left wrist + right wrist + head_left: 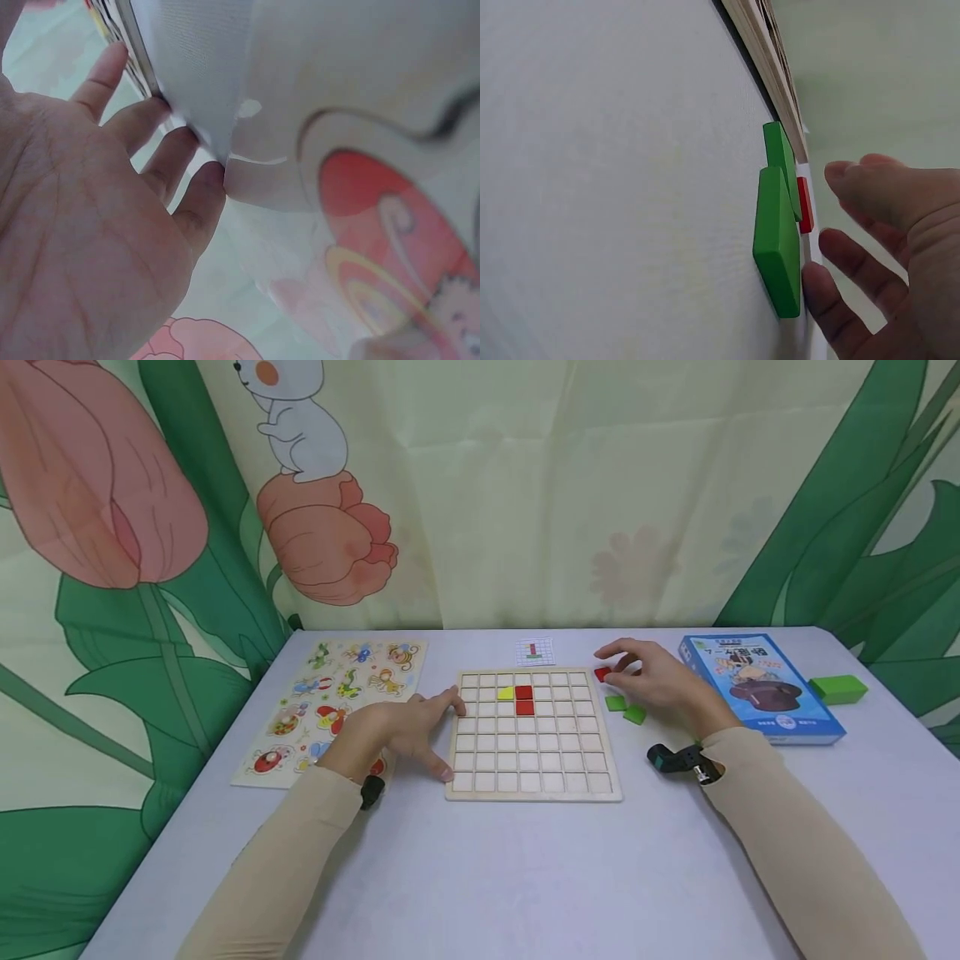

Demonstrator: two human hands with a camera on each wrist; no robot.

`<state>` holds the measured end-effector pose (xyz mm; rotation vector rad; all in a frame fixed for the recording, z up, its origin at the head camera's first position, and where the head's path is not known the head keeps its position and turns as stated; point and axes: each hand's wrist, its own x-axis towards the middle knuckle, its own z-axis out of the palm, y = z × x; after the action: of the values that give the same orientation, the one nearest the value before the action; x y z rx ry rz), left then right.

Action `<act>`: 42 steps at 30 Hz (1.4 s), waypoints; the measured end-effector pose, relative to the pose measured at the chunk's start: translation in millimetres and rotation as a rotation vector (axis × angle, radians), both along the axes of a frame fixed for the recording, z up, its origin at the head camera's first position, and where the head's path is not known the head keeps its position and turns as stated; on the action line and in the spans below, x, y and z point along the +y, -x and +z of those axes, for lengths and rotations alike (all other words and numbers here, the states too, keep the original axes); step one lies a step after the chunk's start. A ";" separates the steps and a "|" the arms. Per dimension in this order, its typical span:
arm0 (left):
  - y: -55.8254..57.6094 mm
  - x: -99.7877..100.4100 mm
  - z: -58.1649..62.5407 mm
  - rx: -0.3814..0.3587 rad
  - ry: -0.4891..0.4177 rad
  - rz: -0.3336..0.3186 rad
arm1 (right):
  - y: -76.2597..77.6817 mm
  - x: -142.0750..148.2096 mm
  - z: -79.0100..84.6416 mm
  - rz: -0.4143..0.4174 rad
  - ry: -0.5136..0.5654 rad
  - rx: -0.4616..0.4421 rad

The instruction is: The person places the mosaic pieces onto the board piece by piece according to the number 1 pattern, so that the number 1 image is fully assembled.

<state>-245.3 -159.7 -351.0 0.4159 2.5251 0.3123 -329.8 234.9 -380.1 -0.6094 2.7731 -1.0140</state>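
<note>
At nine o'clock of the board (529, 786), the left hand (408, 727) rests its spread fingers against the edge, probably to steady it, while at two o'clock the right hand (654, 683), fingers loose and seemingly grasping nothing, hangs by a red tile (805, 204), perhaps laid there for easy reach.

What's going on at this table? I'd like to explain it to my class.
Someone's left hand touches the left edge of a wooden grid board, while their right hand is beside a loose red tile, not clearly gripping it. Loose green tiles lie close by. In the grid sit one yellow tile and two red tiles. A small patterned card lies beyond the board.
</note>
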 end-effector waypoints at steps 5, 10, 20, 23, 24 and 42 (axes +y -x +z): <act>0.4 -0.9 0.9 0.003 -0.001 0.010 | 0.7 -3.3 1.9 -0.012 -0.053 -0.038; 0.8 -0.6 -0.9 -0.007 -0.011 0.009 | 0.0 -4.8 1.8 0.002 -0.103 -0.057; 4.2 0.7 -0.1 -0.005 0.011 0.000 | -2.6 1.1 1.5 0.061 -0.130 0.015; 3.5 0.2 -1.5 -0.011 0.006 0.003 | -4.2 2.7 0.7 0.067 -0.108 0.015; 3.2 0.1 -1.9 -0.011 0.004 0.005 | -4.9 3.3 0.5 0.072 -0.098 0.018; 1.1 -1.9 -1.2 -0.020 -0.022 -0.001 | -33.7 -0.4 22.9 0.177 0.133 -0.009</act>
<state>-246.4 -161.6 -352.2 0.4203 2.5044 0.3423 -296.1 234.4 -357.2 -0.8489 2.6031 -1.1640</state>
